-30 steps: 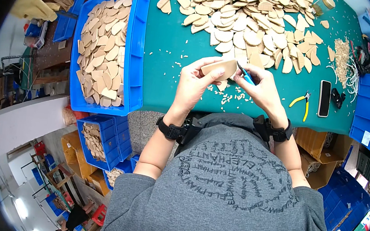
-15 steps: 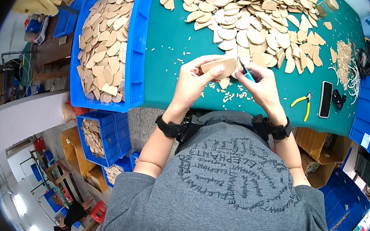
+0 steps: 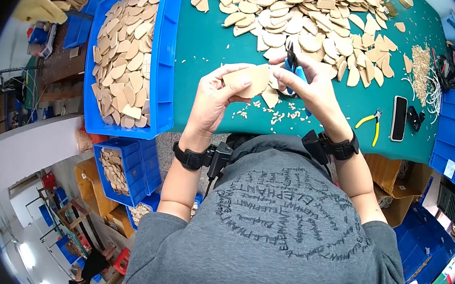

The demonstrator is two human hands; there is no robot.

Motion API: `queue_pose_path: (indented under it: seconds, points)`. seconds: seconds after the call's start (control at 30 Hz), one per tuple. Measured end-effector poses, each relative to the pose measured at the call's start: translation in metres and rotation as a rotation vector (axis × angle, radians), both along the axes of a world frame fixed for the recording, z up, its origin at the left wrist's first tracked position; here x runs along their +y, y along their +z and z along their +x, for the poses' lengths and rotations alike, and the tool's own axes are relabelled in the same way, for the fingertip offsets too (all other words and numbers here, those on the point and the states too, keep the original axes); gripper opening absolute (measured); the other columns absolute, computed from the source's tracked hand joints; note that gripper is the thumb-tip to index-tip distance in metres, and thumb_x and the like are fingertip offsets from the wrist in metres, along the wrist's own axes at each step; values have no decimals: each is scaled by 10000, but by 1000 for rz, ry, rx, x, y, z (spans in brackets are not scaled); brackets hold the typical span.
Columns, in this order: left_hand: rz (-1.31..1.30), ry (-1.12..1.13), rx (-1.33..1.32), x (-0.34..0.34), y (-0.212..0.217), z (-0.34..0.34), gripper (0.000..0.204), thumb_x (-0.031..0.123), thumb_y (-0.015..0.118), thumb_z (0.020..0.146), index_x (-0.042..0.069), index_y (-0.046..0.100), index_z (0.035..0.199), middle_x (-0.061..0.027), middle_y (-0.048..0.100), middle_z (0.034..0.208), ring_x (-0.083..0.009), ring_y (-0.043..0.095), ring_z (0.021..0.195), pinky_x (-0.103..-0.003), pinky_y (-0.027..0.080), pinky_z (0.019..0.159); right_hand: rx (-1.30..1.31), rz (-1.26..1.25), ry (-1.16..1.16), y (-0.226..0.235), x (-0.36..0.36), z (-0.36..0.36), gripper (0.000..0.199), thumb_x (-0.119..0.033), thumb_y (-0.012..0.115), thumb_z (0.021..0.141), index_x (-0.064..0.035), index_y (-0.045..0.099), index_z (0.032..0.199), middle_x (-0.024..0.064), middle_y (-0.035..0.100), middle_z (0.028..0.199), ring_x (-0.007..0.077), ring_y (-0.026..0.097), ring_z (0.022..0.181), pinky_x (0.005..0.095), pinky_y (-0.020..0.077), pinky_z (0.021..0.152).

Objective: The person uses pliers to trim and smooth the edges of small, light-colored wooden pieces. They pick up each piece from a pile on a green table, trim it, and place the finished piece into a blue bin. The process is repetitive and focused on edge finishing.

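A flat, pale tan wooden piece [image 3: 247, 79], roughly teardrop-shaped with a matte, smooth face, is pinched at its left edge by the left hand [image 3: 213, 99], fingers curled shut on it. It is held above the near edge of the green table [image 3: 210, 40], just in front of the chest. Small blue-handled cutters [image 3: 295, 71] are gripped in the right hand [image 3: 309, 88], fingers closed around the handles, dark tips pointing up beside the piece's right edge; whether tips and wood touch cannot be told. Light wood chips [image 3: 275, 114] are scattered on the table under the hands. A loose heap of similar flat wooden pieces [image 3: 306, 23] is spread across the far table. More pieces are stacked overlapping in a blue plastic bin [image 3: 161, 57] at left. Yellow-handled pliers [image 3: 372, 124] and a black phone [image 3: 399, 118] are laid at right.
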State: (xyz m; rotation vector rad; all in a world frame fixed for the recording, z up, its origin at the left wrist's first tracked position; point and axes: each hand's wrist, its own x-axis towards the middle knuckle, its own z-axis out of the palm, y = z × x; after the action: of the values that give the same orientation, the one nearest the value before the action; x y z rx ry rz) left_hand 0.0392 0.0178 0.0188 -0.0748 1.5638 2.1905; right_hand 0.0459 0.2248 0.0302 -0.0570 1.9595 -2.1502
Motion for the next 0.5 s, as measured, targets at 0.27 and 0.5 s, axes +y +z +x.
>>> queue_pose_path:
  seconds: [0.27, 0.5]
  points:
    - [-23, -26, -35, 1, 5, 7, 356, 111, 657, 848, -22, 569, 1166, -112, 650, 1040, -152, 664, 850, -243, 571, 638, -5, 19, -39, -11, -7, -2, 228, -264, 646, 884, -55, 610, 968, -29, 535, 686, 41, 501, 646, 203, 391, 563]
    - [7, 490, 194, -69, 3, -16, 472, 162, 673, 864, -6, 483, 1261, -143, 556, 1218, -192, 601, 1025, -315, 528, 837, 113, 317, -190, -26, 28, 9, 195, -188, 624, 856, 1, 632, 904, -20, 562, 662, 42, 501, 608, 200, 408, 567]
